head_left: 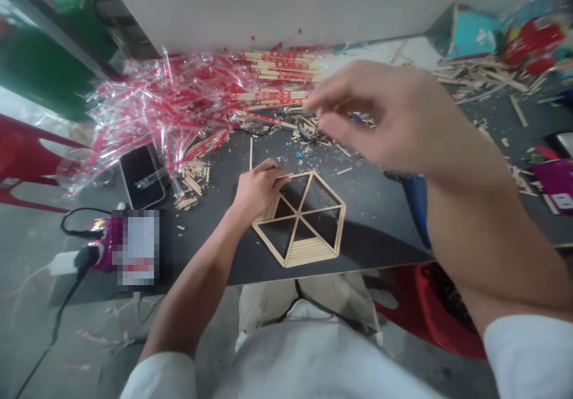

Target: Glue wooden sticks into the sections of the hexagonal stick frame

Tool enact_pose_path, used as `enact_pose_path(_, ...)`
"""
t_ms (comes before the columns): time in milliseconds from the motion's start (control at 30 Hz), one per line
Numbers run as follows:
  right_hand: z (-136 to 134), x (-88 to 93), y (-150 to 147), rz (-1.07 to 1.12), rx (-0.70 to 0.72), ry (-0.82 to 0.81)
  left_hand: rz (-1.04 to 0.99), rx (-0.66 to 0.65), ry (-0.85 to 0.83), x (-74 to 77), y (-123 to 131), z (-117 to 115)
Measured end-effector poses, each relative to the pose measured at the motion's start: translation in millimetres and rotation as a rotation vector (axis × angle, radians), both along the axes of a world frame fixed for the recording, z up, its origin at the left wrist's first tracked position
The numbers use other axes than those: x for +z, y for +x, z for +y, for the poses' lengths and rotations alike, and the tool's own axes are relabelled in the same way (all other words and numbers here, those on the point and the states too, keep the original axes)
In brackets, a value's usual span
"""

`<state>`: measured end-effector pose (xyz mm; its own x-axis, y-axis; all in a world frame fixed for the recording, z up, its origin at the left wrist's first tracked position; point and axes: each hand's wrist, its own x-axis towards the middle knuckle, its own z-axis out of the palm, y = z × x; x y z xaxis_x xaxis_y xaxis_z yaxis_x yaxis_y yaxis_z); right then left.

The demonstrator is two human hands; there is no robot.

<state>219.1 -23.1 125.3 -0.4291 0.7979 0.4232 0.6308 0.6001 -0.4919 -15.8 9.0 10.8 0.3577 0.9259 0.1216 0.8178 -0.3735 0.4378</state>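
A flat hexagon frame of thin wooden sticks (314,249) lies near the table's front edge. Spokes divide it into triangles; parallel sticks partly fill the lower one and one at the left. My left hand (261,189) rests on its upper-left side, fingers closed on the edge and hiding part of it. Just beyond that hand, a loose stick (251,153) lies on the table. My right hand (385,113) is raised above the table, right of the frame, and slightly blurred. Its thumb and fingertips come close together; anything between them is too small to make out.
Crumpled red-and-clear plastic wrappers (165,101) pile up at the back left, beside bundled sticks (286,65). Stick scraps (192,181) litter the table. A phone (142,177) and a purple power block with cables (105,241) sit left. A red stool (416,315) stands below the front edge.
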Motion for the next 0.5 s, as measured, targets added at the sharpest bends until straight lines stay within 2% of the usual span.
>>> enact_pose_path(133, 136, -27.8, 11, -0.013, -0.128, 0.023, 0.046, 0.012, 0.027, 0.3, 0, 0)
enact_pose_path(233, 214, -45.5, 7, -0.189, -0.320, -0.095, 0.085, -0.012, 0.044, 1.3, 1, -1)
enact_pose_path(333, 256, -62.5, -5, -0.277, -0.359, -0.129, 0.107, -0.039, 0.047, 2.1, 4, -1)
enact_pose_path(500, 286, -95.2, -18, -0.215, -0.346, -0.150, 0.095, -0.031, 0.020, 2.8, 7, -1)
